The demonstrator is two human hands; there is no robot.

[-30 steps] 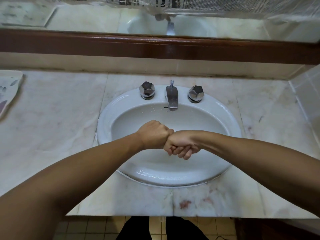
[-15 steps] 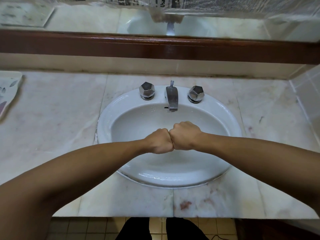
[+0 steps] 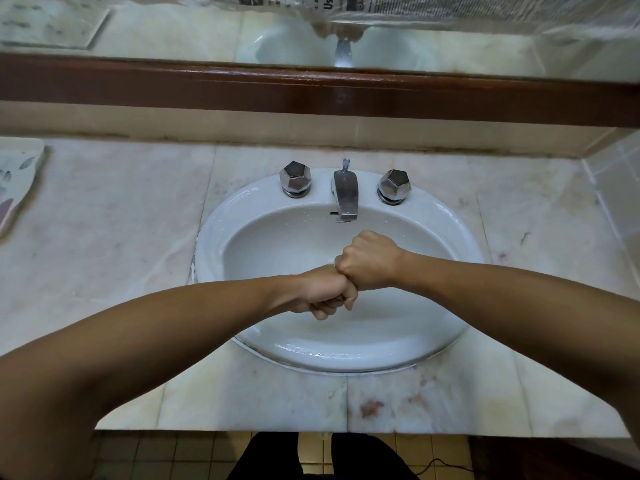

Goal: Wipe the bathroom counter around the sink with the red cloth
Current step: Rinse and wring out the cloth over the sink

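Marble counter [image 3: 104, 244]; white sink [image 3: 450, 216] set in; patterned item [image 3: 17, 178] far left.

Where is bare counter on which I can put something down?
Bare marble lies left of the sink, up to the patterned item, and right of it, up to the side wall. The front strip is narrow. Both fists, left hand and right hand, crowd the basin.

Soft, even, rather dim light with a cool greenish cast; no hard shadows on the worktop [image 3: 104, 237]. Small glints sit on the 2 chrome knobs and the sink [image 3: 346, 358] rim at 6 o'clock. Wide-angle bending curves the wooden ledge [image 3: 207, 88]; detail softens toward 9 and 3 o'clock
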